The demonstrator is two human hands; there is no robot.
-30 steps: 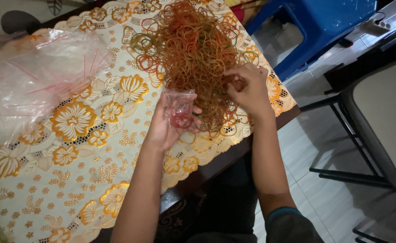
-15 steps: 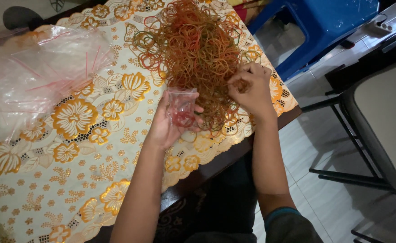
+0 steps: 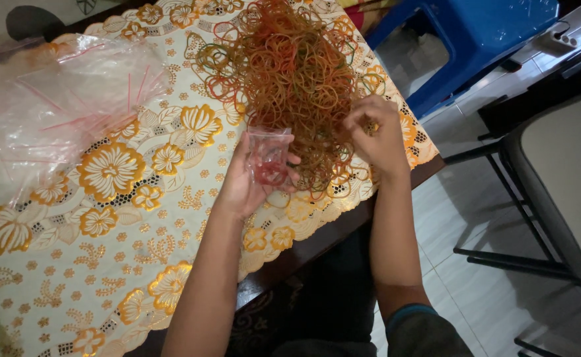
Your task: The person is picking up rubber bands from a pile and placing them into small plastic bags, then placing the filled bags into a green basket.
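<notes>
On the table, over a cream tablecloth (image 3: 72, 264) printed with orange and gold flowers, a large tangled heap of rubber bands (image 3: 290, 73) is spread near the far edge. Most of the bands are orange and brown, with some red and a few greenish ones mixed in. A small clear plastic bag (image 3: 268, 158) is held upright in the left hand (image 3: 247, 185), just at the near edge of the heap; the fingers are curled around its lower part and the thumb is pressed against its side, so the bag is firmly gripped. A few reddish bands can be seen inside the bag (how many cannot be told through the creased plastic). The right hand (image 3: 376, 135) is placed at the right side of the heap, its fingertips drawn together in a pinch on some bands at the pile's edge; exactly which bands are caught cannot be made out. Both forearms are stretched forward from the bottom of the view, and a dark sleeve with a blue cuff (image 3: 406, 314) is seen on the right arm.

To the left, well apart from the hands, a loose pile of clear plastic bags with red seal strips (image 3: 59, 99) is heaped on the cloth. Beyond the table's right corner a blue plastic stool (image 3: 482, 39) is set on the pale tiled floor (image 3: 488, 225), and a chair with a light seat and black metal frame (image 3: 568, 172) is stood at the right.
</notes>
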